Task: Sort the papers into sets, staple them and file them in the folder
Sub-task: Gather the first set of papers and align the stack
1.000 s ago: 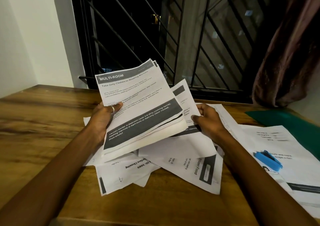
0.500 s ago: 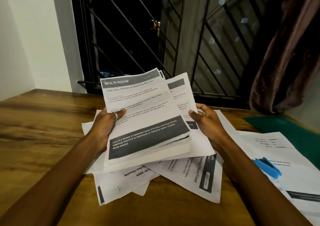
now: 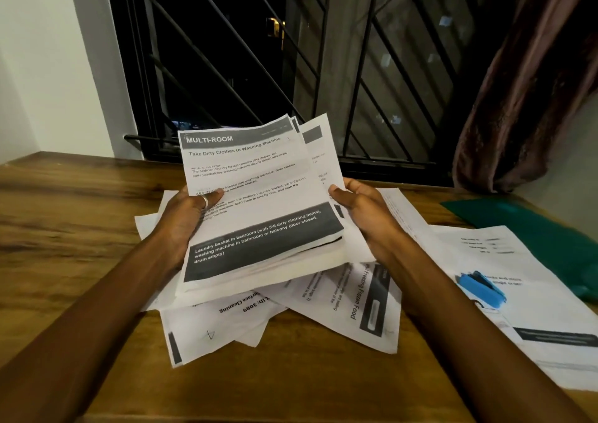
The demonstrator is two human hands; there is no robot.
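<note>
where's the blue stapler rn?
Head view, right side: the small blue plastic stapler lies on a white printed sheet on the wooden table, right of the person's right forearm, with the dark green folder just beyond it.

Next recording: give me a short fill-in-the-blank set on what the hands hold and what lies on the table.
1. The left hand and right hand together hold a stack of ____.
2. Its top sheet is headed ____.
3. The stapler at the right is ____ in colour.
Missing words: papers; MULTI-ROOM; blue.
</note>
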